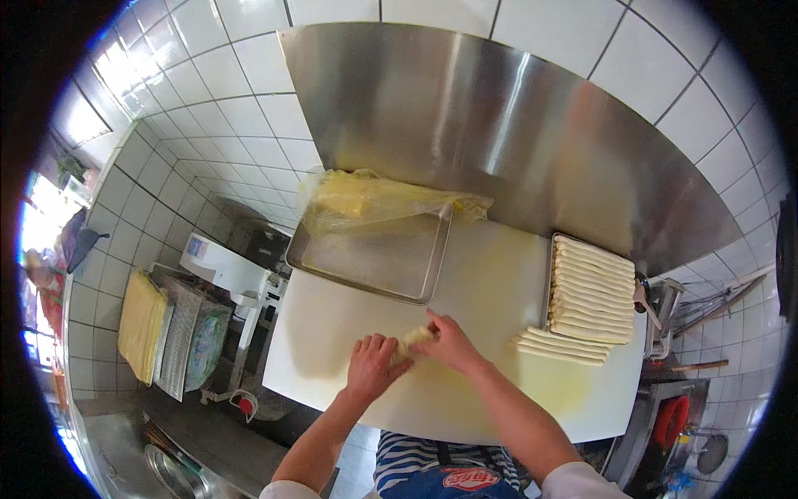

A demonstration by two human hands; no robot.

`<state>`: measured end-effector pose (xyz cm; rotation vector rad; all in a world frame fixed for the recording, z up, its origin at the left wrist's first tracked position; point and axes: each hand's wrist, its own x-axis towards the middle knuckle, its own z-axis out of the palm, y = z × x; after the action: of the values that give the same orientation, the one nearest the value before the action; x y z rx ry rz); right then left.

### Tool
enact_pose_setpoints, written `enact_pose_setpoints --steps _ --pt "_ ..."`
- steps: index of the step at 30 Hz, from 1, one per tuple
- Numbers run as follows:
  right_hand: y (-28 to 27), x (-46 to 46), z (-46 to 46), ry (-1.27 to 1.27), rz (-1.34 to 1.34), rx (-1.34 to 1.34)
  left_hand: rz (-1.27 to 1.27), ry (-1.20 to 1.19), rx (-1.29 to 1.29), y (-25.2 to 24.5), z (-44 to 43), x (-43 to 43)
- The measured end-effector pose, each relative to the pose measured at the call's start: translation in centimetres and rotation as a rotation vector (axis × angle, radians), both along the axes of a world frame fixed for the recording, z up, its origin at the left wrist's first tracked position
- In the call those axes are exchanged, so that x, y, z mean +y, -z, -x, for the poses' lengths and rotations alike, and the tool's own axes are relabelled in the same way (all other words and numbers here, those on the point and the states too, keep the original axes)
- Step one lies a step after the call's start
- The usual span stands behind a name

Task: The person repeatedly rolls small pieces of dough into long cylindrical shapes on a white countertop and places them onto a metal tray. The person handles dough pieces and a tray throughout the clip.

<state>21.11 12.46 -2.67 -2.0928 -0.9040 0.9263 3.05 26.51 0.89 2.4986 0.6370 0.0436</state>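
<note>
Between my two hands is a short, pale yellowish piece of dough (414,339), low over the white work board (324,349). My left hand (374,365) is curled on its left end. At its right end, my right hand (450,342) pinches it between thumb and fingers. Both hands are near the middle of the board, just in front of a shallow metal tray (374,262). To the right, long dough strips (592,290) lie side by side in another metal tray (549,284). Several more strips (561,347) rest on the board along that tray's near edge.
A crumpled clear plastic bag (380,196) covers the back of the middle tray. Behind the board rises a stainless steel splash sheet (499,118). White machinery (227,265) stands off the left edge. Further left, a yellowish board (142,327) leans near metal trays (177,337).
</note>
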Motion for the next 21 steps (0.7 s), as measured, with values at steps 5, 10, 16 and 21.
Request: enact_pose_setpoints --steps 5,10,16,21 --pt "-2.4 -3.1 3.6 -0.068 -0.012 0.315 0.272 0.225 0.023 0.1 2.3 1.2" --pt "-0.5 -5.5 4.5 0.49 -0.34 1.056 0.66 0.048 -0.016 -0.9 1.5 5.3" --pt "-4.8 -8.9 4.5 0.498 -0.52 0.99 0.072 0.043 -0.246 -4.6 -1.3 0.6" --pt "-5.1 -13.7 7.4 0.586 -0.413 0.276 0.575 -0.295 -0.325 -3.9 -2.8 -15.6"
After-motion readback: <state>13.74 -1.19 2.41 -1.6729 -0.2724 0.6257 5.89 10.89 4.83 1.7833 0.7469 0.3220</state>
